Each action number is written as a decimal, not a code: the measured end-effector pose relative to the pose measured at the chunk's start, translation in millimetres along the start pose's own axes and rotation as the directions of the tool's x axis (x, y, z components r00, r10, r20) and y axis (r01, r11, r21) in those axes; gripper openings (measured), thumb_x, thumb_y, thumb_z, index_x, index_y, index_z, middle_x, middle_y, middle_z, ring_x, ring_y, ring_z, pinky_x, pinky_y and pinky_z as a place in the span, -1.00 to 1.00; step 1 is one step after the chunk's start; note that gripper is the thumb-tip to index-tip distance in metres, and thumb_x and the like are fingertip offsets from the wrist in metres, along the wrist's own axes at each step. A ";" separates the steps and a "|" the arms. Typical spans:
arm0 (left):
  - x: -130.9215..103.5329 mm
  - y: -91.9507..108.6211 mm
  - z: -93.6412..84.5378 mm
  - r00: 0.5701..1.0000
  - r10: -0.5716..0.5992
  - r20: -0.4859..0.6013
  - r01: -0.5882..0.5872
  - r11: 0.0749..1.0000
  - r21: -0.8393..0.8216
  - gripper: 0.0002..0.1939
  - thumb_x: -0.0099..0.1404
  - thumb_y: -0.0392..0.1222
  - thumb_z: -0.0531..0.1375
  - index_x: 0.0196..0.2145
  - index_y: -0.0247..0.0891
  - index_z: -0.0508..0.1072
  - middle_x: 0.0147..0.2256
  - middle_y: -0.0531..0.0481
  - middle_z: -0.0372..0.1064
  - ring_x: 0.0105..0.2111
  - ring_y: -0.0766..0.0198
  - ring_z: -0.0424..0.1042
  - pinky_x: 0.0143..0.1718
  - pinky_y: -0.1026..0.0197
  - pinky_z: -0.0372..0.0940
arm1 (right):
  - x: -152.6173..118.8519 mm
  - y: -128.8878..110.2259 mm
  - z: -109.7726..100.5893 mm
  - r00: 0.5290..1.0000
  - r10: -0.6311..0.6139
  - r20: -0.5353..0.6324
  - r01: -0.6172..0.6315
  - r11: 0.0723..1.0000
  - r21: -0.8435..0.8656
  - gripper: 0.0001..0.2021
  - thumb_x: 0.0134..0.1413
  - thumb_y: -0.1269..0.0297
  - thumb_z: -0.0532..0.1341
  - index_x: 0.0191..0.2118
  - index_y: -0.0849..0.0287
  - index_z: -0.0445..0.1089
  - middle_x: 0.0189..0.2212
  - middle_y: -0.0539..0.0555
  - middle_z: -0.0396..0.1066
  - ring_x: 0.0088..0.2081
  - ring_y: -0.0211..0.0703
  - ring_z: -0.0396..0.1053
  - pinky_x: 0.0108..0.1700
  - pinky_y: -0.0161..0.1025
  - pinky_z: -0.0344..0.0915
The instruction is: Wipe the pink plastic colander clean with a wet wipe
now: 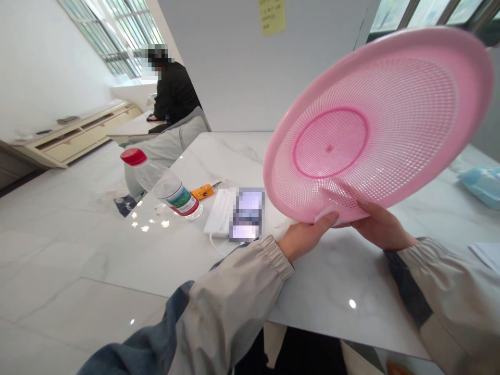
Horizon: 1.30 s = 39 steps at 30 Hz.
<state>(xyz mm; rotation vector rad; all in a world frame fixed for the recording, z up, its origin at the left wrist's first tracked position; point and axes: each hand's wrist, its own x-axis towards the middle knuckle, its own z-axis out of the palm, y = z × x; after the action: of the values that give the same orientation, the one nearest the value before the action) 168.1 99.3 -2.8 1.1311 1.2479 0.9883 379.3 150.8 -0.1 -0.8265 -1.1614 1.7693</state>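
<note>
A large round pink mesh basket [406,120] is held up and tilted above the marble-look table [332,281], its inside facing me. Both hands hold it at the lower rim. My left hand [308,237] grips the rim with the thumb on a small white piece [327,213], perhaps tissue or cloth, pressed on the rim. My right hand [380,224] is just to the right, thumb on the inner side of the mesh and fingers beneath, partly hidden by the basket.
Left on the table stand a red-capped clear bottle [167,190], an orange item [203,192], a white pack [219,213] and a phone [247,216]. A blue packet [482,185] lies at right. Behind, a person [175,94] in black sits by a grey sofa [172,140].
</note>
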 end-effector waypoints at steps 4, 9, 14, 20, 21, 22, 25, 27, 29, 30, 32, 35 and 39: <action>1.7 -1.6 1.2 1.000 -0.006 0.010 0.007 0.998 -0.059 -0.38 0.32 0.33 0.48 0.14 -0.14 0.69 0.18 -0.28 0.64 0.36 -0.25 0.50 0.48 -0.29 0.32 | -2.1 -0.4 3.3 0.999 -0.003 0.042 0.003 1.000 0.013 -0.48 0.30 -0.07 0.44 0.31 -0.10 0.58 0.34 0.14 0.58 0.34 0.22 0.56 0.30 0.15 0.59; 2.5 -0.1 1.6 0.999 -0.019 0.040 0.022 0.997 -0.080 -0.35 0.33 0.32 0.48 0.19 -0.13 0.68 0.28 -0.23 0.60 0.36 -0.19 0.51 0.51 -0.26 0.30 | 7.1 9.1 -9.4 0.997 -0.071 -0.038 0.069 0.997 -0.040 -0.47 0.25 -0.13 0.48 0.24 -0.04 0.64 0.15 0.14 0.70 0.23 0.21 0.65 0.25 0.07 0.64; 0.8 3.2 2.6 0.990 -0.139 -0.032 0.139 0.990 -0.003 -0.19 0.26 0.45 0.47 0.22 -0.20 0.66 0.28 -0.27 0.60 0.36 -0.21 0.51 0.49 -0.21 0.33 | 15.0 18.0 -24.9 0.991 -0.110 -0.080 0.099 0.987 -0.128 -0.39 0.19 -0.27 0.50 0.24 -0.11 0.63 0.05 0.09 0.73 0.07 0.21 0.72 -0.04 0.00 0.75; -2.8 3.9 3.7 0.991 -0.130 -0.044 0.132 0.989 0.065 -0.11 0.25 0.53 0.43 0.24 -0.23 0.65 0.28 -0.32 0.59 0.39 -0.27 0.48 0.50 -0.21 0.32 | 18.6 20.6 -34.2 0.990 -0.107 -0.091 0.094 0.985 -0.144 -0.42 0.15 -0.33 0.52 0.08 0.00 0.68 -0.19 0.14 0.74 -0.20 0.17 0.74 -0.29 -0.02 0.74; -2.9 3.2 4.1 0.994 -0.106 -0.027 0.108 0.992 0.063 -0.14 0.28 0.52 0.41 0.24 -0.21 0.65 0.28 -0.31 0.60 0.39 -0.26 0.49 0.50 -0.22 0.32 | 19.0 20.7 -33.9 0.990 -0.106 -0.093 0.092 0.985 -0.145 -0.41 0.13 -0.34 0.52 0.06 0.01 0.68 -0.21 0.14 0.73 -0.22 0.17 0.74 -0.30 -0.02 0.74; -2.6 2.3 4.6 0.997 -0.080 -0.008 0.080 0.995 0.060 -0.18 0.32 0.50 0.39 0.25 -0.18 0.65 0.27 -0.28 0.61 0.38 -0.24 0.51 0.50 -0.23 0.32 | 19.3 21.0 -33.4 0.990 -0.105 -0.098 0.090 0.985 -0.147 -0.41 0.12 -0.34 0.53 0.04 0.01 0.67 -0.23 0.13 0.73 -0.24 0.17 0.74 -0.31 -0.02 0.73; -1.1 -1.3 5.9 0.999 -0.004 0.047 0.002 0.999 0.054 -0.33 0.43 0.42 0.33 0.22 -0.11 0.67 0.22 -0.20 0.65 0.32 -0.17 0.56 0.47 -0.21 0.37 | 20.1 22.4 -31.6 0.984 -0.122 -0.129 0.100 0.981 -0.163 -0.45 0.12 -0.36 0.52 -0.01 -0.02 0.65 -0.31 0.09 0.70 -0.28 0.15 0.73 -0.36 -0.04 0.71; -0.2 -3.4 6.2 0.997 0.029 0.068 -0.033 0.998 0.060 -0.40 0.46 0.39 0.31 0.18 -0.09 0.70 0.17 -0.17 0.68 0.29 -0.14 0.59 0.44 -0.19 0.41 | 19.7 22.7 -31.5 0.976 -0.150 -0.157 0.119 0.975 -0.190 -0.46 0.11 -0.38 0.52 -0.09 -0.02 0.63 -0.36 0.07 0.68 -0.31 0.14 0.72 -0.42 -0.08 0.68; -0.1 -4.0 5.9 0.998 0.040 0.057 -0.045 0.996 0.074 -0.43 0.47 0.38 0.31 0.11 -0.09 0.72 0.12 -0.16 0.70 0.26 -0.13 0.60 0.43 -0.18 0.42 | 18.3 21.4 -32.3 0.976 -0.162 -0.146 0.123 0.962 -0.244 -0.44 0.10 -0.41 0.51 -0.17 0.02 0.62 -0.39 0.09 0.67 -0.37 0.11 0.70 -0.46 -0.09 0.65; -0.4 -3.5 5.6 0.998 0.038 0.041 -0.041 0.996 0.081 -0.44 0.47 0.38 0.31 0.09 -0.10 0.73 0.09 -0.16 0.71 0.26 -0.13 0.60 0.44 -0.18 0.41 | 17.1 20.0 -32.9 0.981 -0.153 -0.117 0.115 0.953 -0.280 -0.42 0.13 -0.43 0.48 -0.21 0.06 0.61 -0.42 0.11 0.66 -0.41 0.09 0.68 -0.46 -0.08 0.65; -1.4 -1.5 5.3 1.000 0.012 0.007 -0.013 0.996 0.089 -0.44 0.45 0.38 0.32 0.05 -0.14 0.73 0.05 -0.16 0.72 0.25 -0.12 0.60 0.43 -0.17 0.41 | 14.6 16.4 -33.5 0.990 -0.131 -0.058 0.102 0.927 -0.360 -0.38 0.23 -0.45 0.39 -0.30 0.12 0.61 -0.52 0.12 0.59 -0.51 0.04 0.61 -0.46 -0.06 0.63; -3.1 2.7 5.1 0.997 -0.067 -0.024 0.070 0.992 0.106 -0.35 0.40 0.44 0.33 0.02 -0.22 0.72 0.00 -0.23 0.72 0.24 -0.15 0.60 0.40 -0.16 0.43 | 12.7 11.7 -32.2 0.982 -0.175 -0.072 0.122 0.877 -0.465 -0.34 0.30 -0.44 0.34 -0.44 0.11 0.55 -0.67 0.05 0.43 -0.64 -0.10 0.45 -0.54 -0.15 0.51; -2.3 6.4 3.8 0.991 -0.134 -0.031 0.137 0.978 0.157 -0.21 0.35 0.57 0.29 0.00 -0.26 0.71 -0.03 -0.29 0.72 0.24 -0.20 0.60 0.39 -0.16 0.41 | 17.3 9.8 -30.0 0.930 -0.308 -0.202 0.197 0.880 -0.432 -0.38 0.14 -0.40 0.49 -0.50 0.10 0.50 -0.64 0.01 0.41 -0.62 -0.22 0.36 -0.63 -0.27 0.32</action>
<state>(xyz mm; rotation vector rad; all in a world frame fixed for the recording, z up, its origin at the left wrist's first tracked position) 171.9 97.9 3.8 1.1441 1.4209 0.8107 394.8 175.6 -21.1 -1.0613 -1.4046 1.1725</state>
